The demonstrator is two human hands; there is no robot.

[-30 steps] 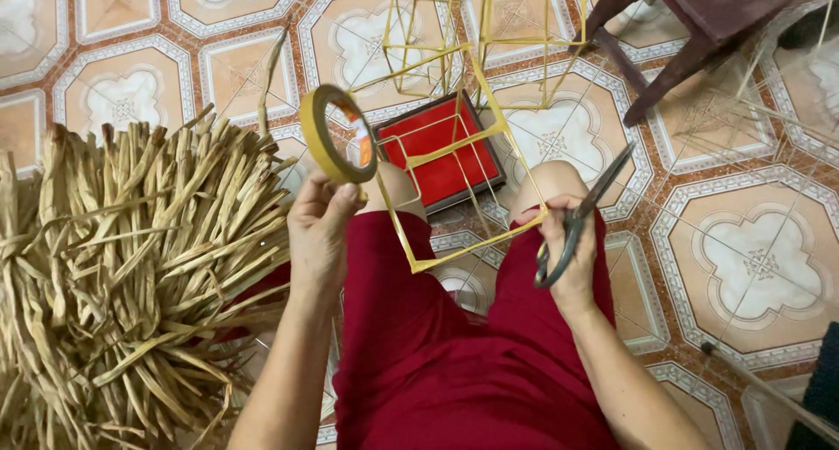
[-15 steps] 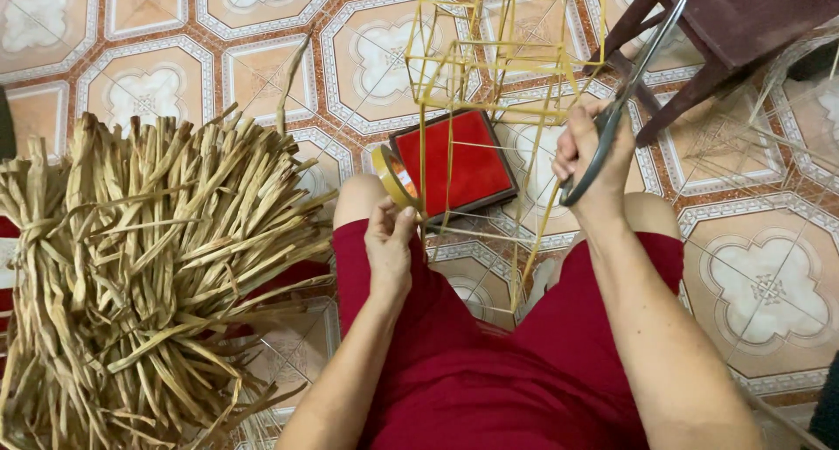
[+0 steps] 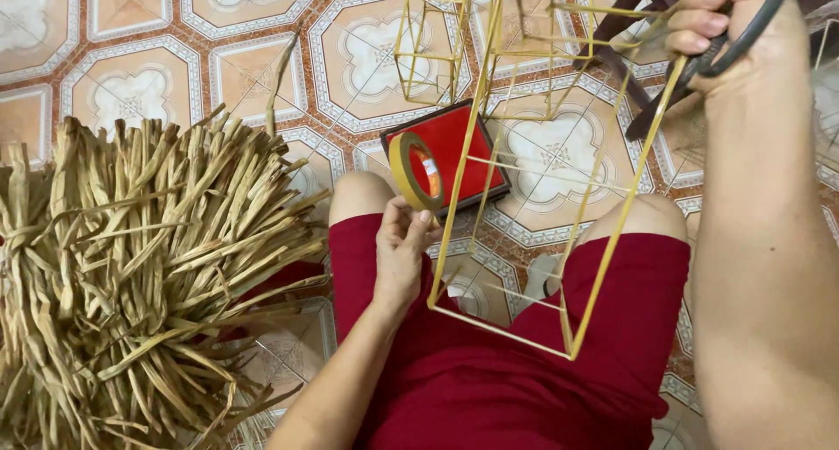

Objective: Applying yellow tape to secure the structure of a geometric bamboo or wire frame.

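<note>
Left hand (image 3: 400, 253) holds tape roll (image 3: 416, 172); right hand (image 3: 730, 39) grips scissors (image 3: 699, 65).

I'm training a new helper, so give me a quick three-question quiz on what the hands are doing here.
1. True or false: the left hand holds a roll of yellow tape.
2. What does the right hand grip? A scissors, B hammer, C brush.
3. Fill in: the stick frame rests over the person's ____.

Key: 1 true; 2 A; 3 lap.
</note>
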